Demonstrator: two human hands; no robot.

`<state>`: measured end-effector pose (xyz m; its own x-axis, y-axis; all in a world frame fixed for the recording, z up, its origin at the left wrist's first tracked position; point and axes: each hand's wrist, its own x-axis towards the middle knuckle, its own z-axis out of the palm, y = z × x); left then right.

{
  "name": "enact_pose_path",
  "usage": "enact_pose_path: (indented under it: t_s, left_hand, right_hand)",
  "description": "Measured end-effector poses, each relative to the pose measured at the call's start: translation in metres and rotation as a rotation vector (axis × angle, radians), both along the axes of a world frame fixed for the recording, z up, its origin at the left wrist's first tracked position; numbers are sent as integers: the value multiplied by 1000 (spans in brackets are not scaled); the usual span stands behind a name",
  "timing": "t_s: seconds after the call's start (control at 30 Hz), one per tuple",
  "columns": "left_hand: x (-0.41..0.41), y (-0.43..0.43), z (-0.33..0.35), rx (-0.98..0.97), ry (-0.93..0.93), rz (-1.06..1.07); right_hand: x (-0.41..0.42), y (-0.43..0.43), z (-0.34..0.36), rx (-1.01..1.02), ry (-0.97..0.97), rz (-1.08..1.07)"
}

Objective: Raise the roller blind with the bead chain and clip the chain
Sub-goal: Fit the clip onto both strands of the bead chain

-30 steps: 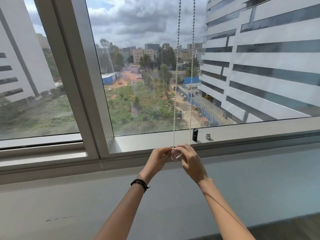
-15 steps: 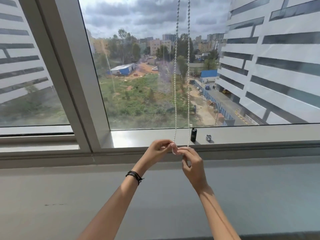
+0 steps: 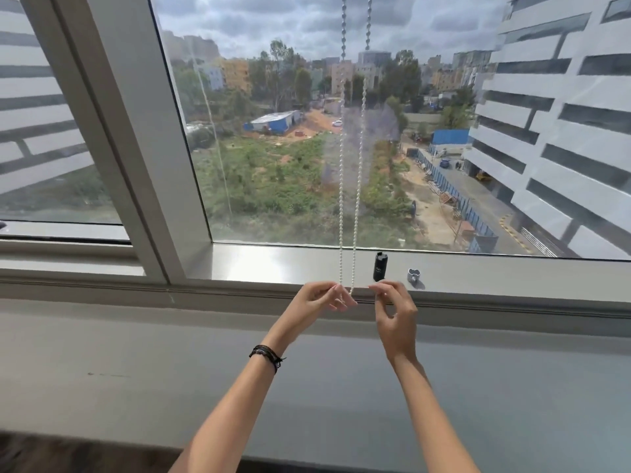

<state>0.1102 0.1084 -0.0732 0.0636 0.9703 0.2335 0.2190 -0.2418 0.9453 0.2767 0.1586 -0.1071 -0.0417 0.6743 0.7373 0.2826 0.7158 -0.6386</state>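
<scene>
A white bead chain [image 3: 341, 186] hangs as two strands in front of the window glass, down to the lower frame. My left hand [image 3: 321, 300] pinches the bottom of the chain loop between thumb and fingers. My right hand [image 3: 392, 308] is just right of the chain and apart from it, thumb and forefinger pinched together with nothing visible between them. Its fingertips sit right below a small black clip [image 3: 380, 266] fixed upright on the window frame. The blind itself is out of view above; the glass is uncovered.
A small silver fitting [image 3: 414, 275] sits on the frame right of the black clip. The grey window ledge [image 3: 259, 264] runs left to right, with a slanted mullion [image 3: 136, 158] at the left. A plain grey wall [image 3: 136, 363] lies below.
Both hands held the chain's bottom together before. My right hand has let go and moved right, under the black clip. My left hand keeps the loop. The view has tilted upward.
</scene>
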Motion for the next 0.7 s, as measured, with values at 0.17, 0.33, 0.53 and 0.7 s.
enact_pose_path:
  t_s: [0.17,0.33,0.53,0.7]
  left_hand:
    - [-4,-1,-10,-69,-89,95]
    - [-9,-3,-9,-69,-106,169]
    - [-13,2,-3,-17,-125,214]
    - [-16,6,-1,-19,-138,188]
  right_hand:
    - [-9,28,-3,-174,47,-83]
    - [-22,50,2,-266,72,-145]
    - [-30,62,4,-435,189,-132]
    - [-30,68,7,-394,52,-210]
